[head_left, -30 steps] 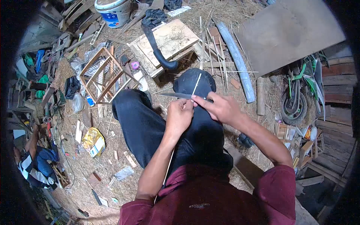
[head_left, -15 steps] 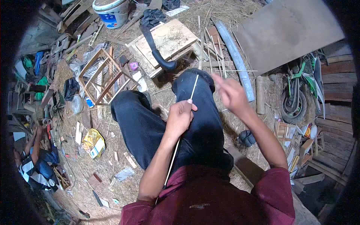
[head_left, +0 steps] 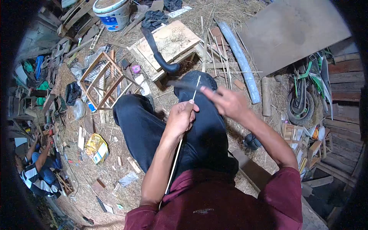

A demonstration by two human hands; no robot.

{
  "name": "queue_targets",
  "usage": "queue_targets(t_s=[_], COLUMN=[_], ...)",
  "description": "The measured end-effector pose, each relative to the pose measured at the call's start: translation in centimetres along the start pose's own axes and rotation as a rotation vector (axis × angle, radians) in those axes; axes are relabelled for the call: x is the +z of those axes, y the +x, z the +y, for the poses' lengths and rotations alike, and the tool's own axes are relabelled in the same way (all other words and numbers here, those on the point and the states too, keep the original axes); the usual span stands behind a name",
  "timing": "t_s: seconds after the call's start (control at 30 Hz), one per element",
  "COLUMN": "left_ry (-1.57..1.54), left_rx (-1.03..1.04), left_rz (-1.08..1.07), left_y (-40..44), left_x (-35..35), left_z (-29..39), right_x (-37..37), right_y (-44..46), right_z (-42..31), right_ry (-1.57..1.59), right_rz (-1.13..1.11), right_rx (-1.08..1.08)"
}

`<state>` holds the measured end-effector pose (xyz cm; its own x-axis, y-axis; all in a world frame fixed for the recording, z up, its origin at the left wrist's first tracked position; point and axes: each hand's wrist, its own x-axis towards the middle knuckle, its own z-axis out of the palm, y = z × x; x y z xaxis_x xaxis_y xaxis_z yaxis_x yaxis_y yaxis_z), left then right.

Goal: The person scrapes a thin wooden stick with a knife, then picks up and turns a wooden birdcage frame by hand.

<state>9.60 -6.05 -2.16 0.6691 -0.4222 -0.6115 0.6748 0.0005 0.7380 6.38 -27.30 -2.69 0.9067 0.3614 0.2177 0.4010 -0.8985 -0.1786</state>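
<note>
My left hand [head_left: 179, 119] is closed around a thin pale stick [head_left: 174, 163], its thumb on top. The stick runs from beside my shirt up past my knee, its tip above the fist. My right hand [head_left: 229, 102] is closed on a knife [head_left: 186, 85], whose dark blade is smeared by motion and points left across the stick's upper end. Whether the blade touches the stick I cannot tell. Beyond my knees, a machete-like tool [head_left: 156, 53] with a curved black handle lies on a low wooden table [head_left: 178, 36].
A wooden frame [head_left: 103, 82] stands left of my knees, near a yellow bag [head_left: 96, 148]. Upper right are a large board [head_left: 295, 32], a grey-blue pole [head_left: 241, 61] and a motorbike [head_left: 303, 99]. A white bucket [head_left: 114, 17] sits at the back. Another person [head_left: 40, 166] crouches far left.
My right hand has swung left and slightly down, bringing the knife across the stick's upper end. My left hand keeps its grip, shifted slightly down and left.
</note>
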Motion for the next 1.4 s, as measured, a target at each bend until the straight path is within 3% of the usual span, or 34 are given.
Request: queue_targets(t_s=[0.13, 0.27, 0.63, 0.73, 0.87, 0.9, 1.03, 1.13, 1.27, 1.33, 1.4], left_ry=[0.012, -0.035, -0.056, -0.026, -0.037, -0.042, 0.041, 0.029, 0.054, 0.066, 0.046], left_rx=[0.008, 0.023, 0.043, 0.013, -0.013, -0.015, 0.015, 0.039, 0.028, 0.039, 0.036], left_rz=[-0.004, 0.003, 0.020, 0.024, 0.023, 0.024, 0.018, 0.027, 0.026, 0.041, 0.002], left_y=[0.3, 0.6, 0.7, 0.3, -0.3, -0.1, -0.5, 0.1, -0.3, -0.1, -0.1], left_x=[-0.2, -0.3, -0.4, -0.2, 0.1, 0.1, 0.1, -0.2, -0.4, -0.5, -0.8], left_z=[-0.5, -0.4, -0.1, 0.0, 0.1, -0.2, 0.3, -0.4, -0.2, -0.5, -0.6], right_x=[0.2, 0.0, -0.1, -0.3, -0.6, -0.5, -0.5, -0.9, -0.4, -0.8, -0.3], right_y=[0.1, -0.1, 1.0, 0.4, 1.3, 0.9, 2.1, 1.0, 1.3, 0.5, 0.9], right_z=[0.0, -2.0, -0.9, -1.4, 0.1, -1.0, 1.3, -1.8, 1.4, -1.5, 0.9], right_ry=[0.131, 0.016, 0.076, -0.012, 0.020, 0.022, 0.060, 0.032, 0.013, 0.071, -0.066], right_rz=[-0.006, 0.009, 0.009, -0.098, 0.054, 0.016, 0.140, 0.032, 0.072, -0.030, 0.002], right_rx=[-0.096, -0.060, -0.068, -0.083, -0.070, -0.181, -0.002, -0.178, -0.074, -0.186, 0.018])
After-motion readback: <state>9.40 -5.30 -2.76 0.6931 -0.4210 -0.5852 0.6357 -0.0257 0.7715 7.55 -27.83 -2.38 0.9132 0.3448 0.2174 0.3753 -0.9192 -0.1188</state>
